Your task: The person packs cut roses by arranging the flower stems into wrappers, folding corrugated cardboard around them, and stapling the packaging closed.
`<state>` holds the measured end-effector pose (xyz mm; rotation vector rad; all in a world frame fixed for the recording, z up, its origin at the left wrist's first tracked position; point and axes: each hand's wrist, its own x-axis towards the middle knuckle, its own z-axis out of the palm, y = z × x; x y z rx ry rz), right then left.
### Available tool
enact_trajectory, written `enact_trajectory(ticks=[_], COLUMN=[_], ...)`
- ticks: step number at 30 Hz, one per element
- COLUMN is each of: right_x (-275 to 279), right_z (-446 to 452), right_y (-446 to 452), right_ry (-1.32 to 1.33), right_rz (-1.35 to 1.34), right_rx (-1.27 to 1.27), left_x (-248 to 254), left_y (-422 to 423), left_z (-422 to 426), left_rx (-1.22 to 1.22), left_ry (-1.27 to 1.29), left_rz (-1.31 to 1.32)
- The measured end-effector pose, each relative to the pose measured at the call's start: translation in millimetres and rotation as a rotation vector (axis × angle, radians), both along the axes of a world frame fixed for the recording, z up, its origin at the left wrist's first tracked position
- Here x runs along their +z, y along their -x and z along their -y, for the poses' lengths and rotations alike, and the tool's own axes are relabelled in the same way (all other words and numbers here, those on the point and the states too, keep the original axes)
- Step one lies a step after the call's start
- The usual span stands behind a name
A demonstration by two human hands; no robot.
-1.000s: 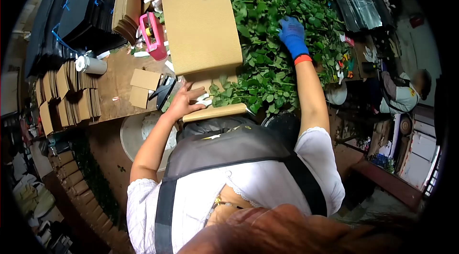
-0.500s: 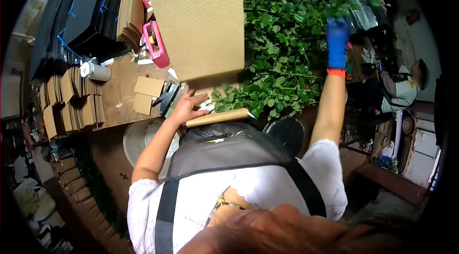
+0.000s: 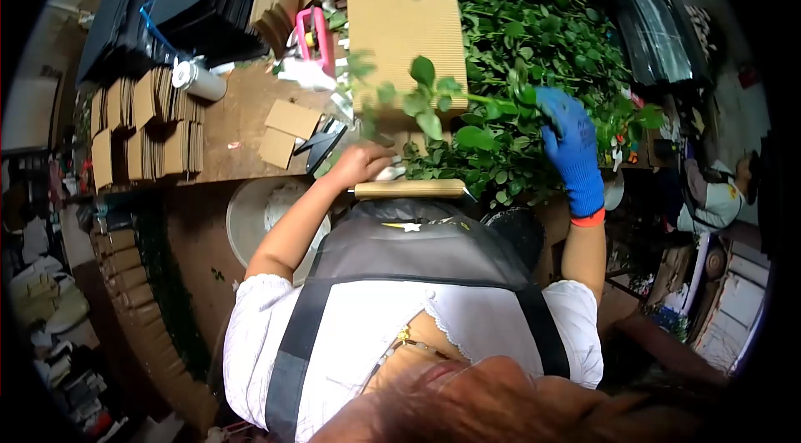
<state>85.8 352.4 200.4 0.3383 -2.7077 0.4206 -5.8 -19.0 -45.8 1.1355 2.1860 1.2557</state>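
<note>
From where I stand, this looks like a workshop where cut stems are packed. Leafy green stems (image 3: 551,34) lie heaped over a wooden worktable (image 3: 242,109), and a ribbed cardboard sheet (image 3: 405,34) sits beside them. Toward the table's left end are rows of folded cardboard pieces (image 3: 150,134), a stack of dark boards (image 3: 209,1) with blue ties, and a pink tape dispenser (image 3: 314,41). A plastic bucket (image 3: 242,222) stands below the table's near edge, and another person (image 3: 713,193) is off to the right.

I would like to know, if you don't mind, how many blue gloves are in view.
1: the blue glove on the right hand, which holds a leafy stem. The left hand is bare. Others may be hidden under the foliage.
</note>
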Motion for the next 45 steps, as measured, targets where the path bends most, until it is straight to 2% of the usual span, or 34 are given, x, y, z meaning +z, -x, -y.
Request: enact_trajectory(ticks=[1, 2, 4, 5, 6, 8, 10, 12, 15, 17, 18, 22, 23, 24, 26, 27, 30, 31, 33, 34, 35, 36, 38, 40, 41, 43, 45], right_x=[-16, -32, -67, -83, -96, -119, -131, -139, -153, -144, -139, -150, -159, -166, -180, -187, -181, -160, -130, -124, -117, -135, -146, -170, -171, -137, -98], right_z=[-9, -20, -41, -49, -55, -64, -60, -48, -48, -44, -41, -40, -42, -42, -42, -39, -45, -44, -46, -40, -31, -33, -21, -25, -29, -24, -27], right_y=[-8, -14, -29, -35, -40, -48, -45, -42, -47, -53, -55, -65, -70, -72, -74, -76, -71, -61, -30, -13, 8, 27, 62, 89, 94, 95, 89], right_ry=[0.025, 0.046, 0.09, 0.069, 0.029, -0.054, -0.12, -0.158, -0.15, -0.159, -0.175, -0.213, -0.221, -0.213, -0.24, -0.264, -0.095, -0.17, -0.049, 0.055, 0.097, 0.03, -0.218, -0.277, -0.25, -0.199, -0.266], right_rz=[0.095, 0.207, 0.428, 0.458, 0.49, 0.552, 0.64, 0.636, 0.381, 0.228, 0.221, 0.192, 0.184, 0.204, 0.218, 0.262, 0.827, 0.752, 0.507, 0.263, 0.146, -0.006, 0.021, 0.256, 0.151, -0.048, -0.135], right_rx=[0.01, -0.003, -0.045, -0.049, -0.067, -0.105, -0.132, -0.166, -0.124, -0.086, -0.089, -0.089, -0.09, -0.086, -0.074, -0.126, -0.354, -0.369, -0.369, -0.348, -0.33, -0.284, -0.309, -0.352, -0.356, -0.352, -0.242], left_x=[-6, 0, -21, -25, -30, -21, -26, -18, 4, 14, 18, 37, 27, 31, 34, 36, 27, 27, 26, 25, 22, 24, 22, 24, 25, 23, 22], left_y=[-1, 0, -2, -6, -1, -4, -3, -5, -9, -11, -11, -14, -12, -10, -8, -9, -6, -6, -7, -6, -6, -6, -6, -6, -5, -6, -5], left_z=[0, -3, 2, 1, 2, -4, 0, -3, -5, -4, -4, -8, -7, -9, -8, -8, -5, -5, -6, -7, -7, -8, -8, -8, -7, -7, -9], left_rx=[0.084, 0.146, 0.24, 0.262, 0.212, 0.245, 0.279, 0.285, 0.296, 0.298, 0.301, 0.317, 0.285, 0.26, 0.191, 0.166, 0.147, 0.126, 0.122, 0.114, 0.105, 0.108, 0.107, 0.111, 0.109, 0.116, 0.132], left_ry=[-0.022, 0.081, 0.087, -0.069, -0.071, -0.266, -0.119, -0.179, -0.104, 0.049, 0.128, 0.309, 0.246, 0.193, 0.262, 0.296, 0.174, 0.129, 0.127, 0.121, 0.125, 0.125, 0.107, 0.097, 0.086, 0.066, 0.055], left_rz=[0.0, 0.262, 0.424, 0.324, 0.468, 0.381, 0.477, 0.372, 0.193, -0.043, -0.161, -0.287, -0.417, -0.488, -0.476, -0.358, -0.283, -0.242, -0.239, -0.238, -0.237, -0.215, -0.203, -0.201, -0.197, -0.173, -0.169])
